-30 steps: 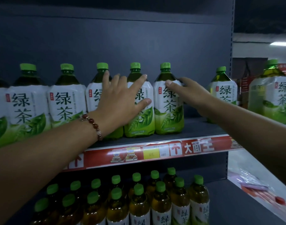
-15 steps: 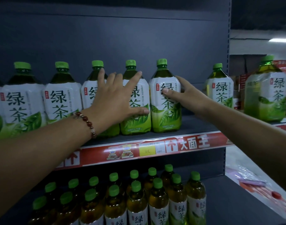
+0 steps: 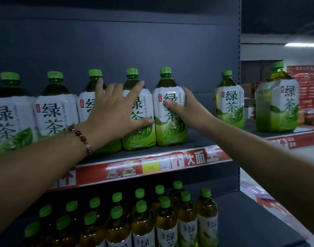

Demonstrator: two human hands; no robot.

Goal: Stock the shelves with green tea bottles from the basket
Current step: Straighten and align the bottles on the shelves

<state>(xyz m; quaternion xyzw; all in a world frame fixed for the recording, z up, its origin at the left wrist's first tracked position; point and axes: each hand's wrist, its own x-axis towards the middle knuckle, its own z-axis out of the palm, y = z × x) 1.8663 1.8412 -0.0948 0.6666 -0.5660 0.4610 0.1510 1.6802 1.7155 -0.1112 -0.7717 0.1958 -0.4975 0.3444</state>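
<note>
Both arms stretched forward and up from the lower corners of the view, forearms bare. Left hand [image 3: 115,113] spread flat, back toward the camera, fingers straight and fanned upward, thumb pointing right. Palm and fingers pressed against the fronts of two large bottles [image 3: 138,111], thumb tip reaching the edge of the next one. A bracelet [image 3: 81,138] of reddish-brown beads round the left wrist. Right hand [image 3: 183,106] turned sideways, wrapped round the right flank of the neighbouring bottle [image 3: 168,111]: thumb laid across the label in front, fingers curled behind its shoulder. Right forearm angled down to the lower right.
</note>
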